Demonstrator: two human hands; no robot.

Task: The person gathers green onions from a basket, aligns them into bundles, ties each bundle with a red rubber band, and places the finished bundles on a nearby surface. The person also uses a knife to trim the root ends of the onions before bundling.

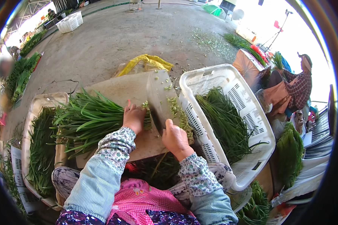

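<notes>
A large bunch of green chives (pixel 93 121) lies across a cutting board (pixel 118 87) in front of me. My left hand (pixel 134 118) presses on the stem end of the bunch, next to a bit of pink tie. In my right hand (pixel 177 139) is the handle of a broad cleaver (pixel 155 108), its blade upright beside the stem ends and slightly blurred. Short cut stem pieces (pixel 183 119) are scattered along the board's right side. The bunch's leaf tips hang over the board's left edge.
A white plastic crate (pixel 228 69) with chives (pixel 224 123) stands close on the right. Another crate (pixel 45 98) of chives is on the left. A yellow sack (pixel 146 59) lies beyond the board. A co-worker (pixel 291 87) sits at the right, near more bundles (pixel 290 154).
</notes>
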